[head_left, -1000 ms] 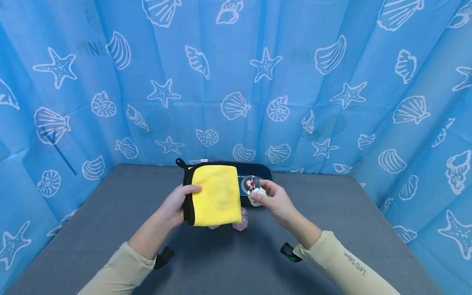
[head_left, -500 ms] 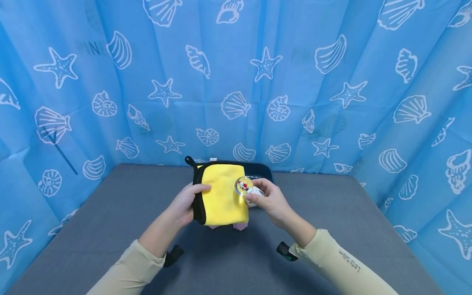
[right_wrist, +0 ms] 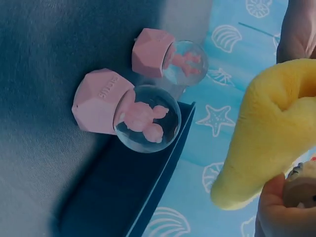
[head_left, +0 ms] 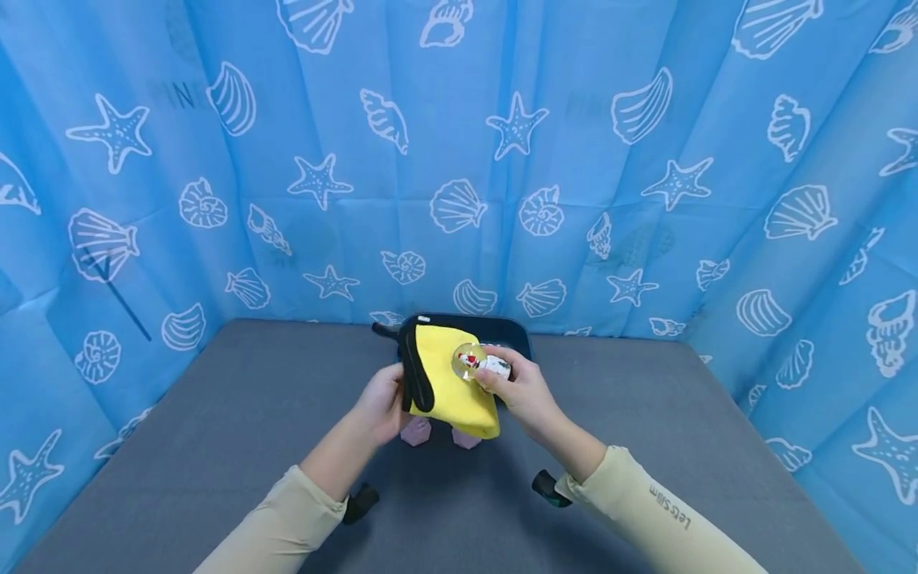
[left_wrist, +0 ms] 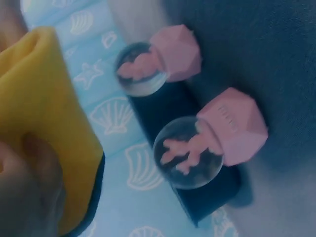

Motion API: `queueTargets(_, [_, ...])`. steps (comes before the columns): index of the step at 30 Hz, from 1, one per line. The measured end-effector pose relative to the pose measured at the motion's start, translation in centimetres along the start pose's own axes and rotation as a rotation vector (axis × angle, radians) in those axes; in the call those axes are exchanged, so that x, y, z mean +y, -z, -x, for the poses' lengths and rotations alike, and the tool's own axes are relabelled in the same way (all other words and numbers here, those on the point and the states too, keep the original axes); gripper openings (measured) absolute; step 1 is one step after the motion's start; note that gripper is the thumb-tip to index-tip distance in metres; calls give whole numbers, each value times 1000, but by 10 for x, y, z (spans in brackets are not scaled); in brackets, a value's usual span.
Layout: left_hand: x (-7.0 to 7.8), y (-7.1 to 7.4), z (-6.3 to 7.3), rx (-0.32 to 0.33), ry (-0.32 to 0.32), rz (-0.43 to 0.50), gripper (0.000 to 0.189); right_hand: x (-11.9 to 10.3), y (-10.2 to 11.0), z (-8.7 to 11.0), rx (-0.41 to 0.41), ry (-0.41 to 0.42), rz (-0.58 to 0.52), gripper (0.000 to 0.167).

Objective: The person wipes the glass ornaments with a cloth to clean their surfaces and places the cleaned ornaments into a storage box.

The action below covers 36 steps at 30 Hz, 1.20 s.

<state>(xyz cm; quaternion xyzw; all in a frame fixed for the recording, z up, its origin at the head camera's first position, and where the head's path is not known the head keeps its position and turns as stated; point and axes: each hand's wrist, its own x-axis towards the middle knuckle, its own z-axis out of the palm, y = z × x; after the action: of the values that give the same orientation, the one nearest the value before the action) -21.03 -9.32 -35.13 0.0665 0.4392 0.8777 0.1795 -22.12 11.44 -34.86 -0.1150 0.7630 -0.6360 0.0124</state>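
Observation:
A small snow globe [head_left: 468, 361] with a red-and-white figure inside and a white base tilts left in front of the cloth. My right hand [head_left: 527, 391] pinches its base between thumb and fingers. Behind the globe is a folded yellow cloth [head_left: 437, 383] with black edging, gripped at its left side by my left hand [head_left: 380, 402]; most of those fingers are hidden behind it. The cloth lies close against the globe's glass. In the left wrist view, two snow globes with faceted pink bases stand on the table, a nearer one [left_wrist: 232, 126] and a farther one [left_wrist: 176, 53].
A dark blue tray [head_left: 516, 333] stands at the back of the grey table [head_left: 610, 414], partly covered by the cloth and hands. A blue curtain [head_left: 459, 159] with white shell and starfish prints hangs round the table. Black straps [head_left: 361, 502] show near both sleeves.
My left hand has moved right, bringing the cloth behind and up to the globe, and the cloth has folded and twisted. My right hand has shifted slightly left, tilting the globe further leftward.

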Motion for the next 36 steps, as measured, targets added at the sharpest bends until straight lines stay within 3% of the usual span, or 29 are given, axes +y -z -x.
queueTargets(2, [-5, -1, -2, -3, -6, 5, 36, -1, 0, 2, -14, 21, 48, 41])
queueTargets(6, [-13, -6, -8, -71, -5, -99, 18, -1, -1, 2, -35, 46, 91, 40])
queueTargets(11, [-19, -11, -15, -192, 25, -129, 30, 1, 0, 2, -73, 72, 115, 39])
queueTargets(13, [-21, -13, -17, -186, 34, -126, 33, 2, 1, 2, -89, 93, 129, 43])
queueTargets(15, [-22, -14, -19, -122, 38, -158, 35, 4, 1, 2, -102, 127, 152, 45])
queueTargets(22, [-28, -24, -26, 183, 40, -329, 41, 15, 1, -1, -104, 445, 313, 41])
queueTargets(28, [-30, -29, -29, 337, 21, -322, 34, 18, 3, -1, -179, 605, 400, 36])
queueTargets(31, [-32, -27, -28, 342, -16, -300, 30, 16, 5, 2, -193, 599, 441, 45])
queueTargets(33, [-33, -26, -28, 331, -34, -289, 31, 15, 7, 4, -195, 533, 422, 53])
queueTargets(36, [-33, -25, -28, 336, -50, -251, 33, 14, 10, 6, -200, 407, 303, 57])
